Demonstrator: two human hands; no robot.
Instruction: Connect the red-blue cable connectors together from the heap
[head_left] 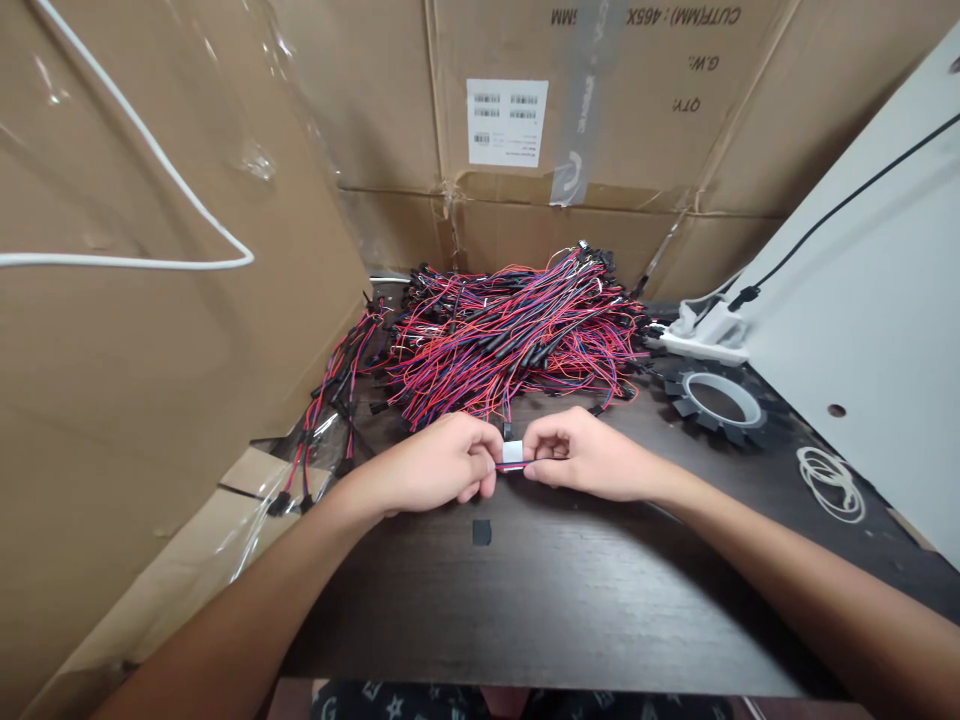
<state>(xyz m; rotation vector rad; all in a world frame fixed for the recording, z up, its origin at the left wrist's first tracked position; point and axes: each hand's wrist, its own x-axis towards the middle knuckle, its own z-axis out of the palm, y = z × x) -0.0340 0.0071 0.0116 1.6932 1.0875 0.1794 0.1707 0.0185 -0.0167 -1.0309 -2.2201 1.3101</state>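
While your left hand and right hand each have a pinching grip on the red-and-blue wires, these run left to right between them over the surface, a white tab just beyond, neither hand nearer.

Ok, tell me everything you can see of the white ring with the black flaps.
The white ring lies on the dark tabletop, to the right of the heaped red, blue and black wires and in front of the white power strip. Black flaps, roughly rectangular and like pieces of tape, stick out around its outer edge. The band looks like plastic or card, and its centre is open. Neither the left hand nor the right hand touches it.
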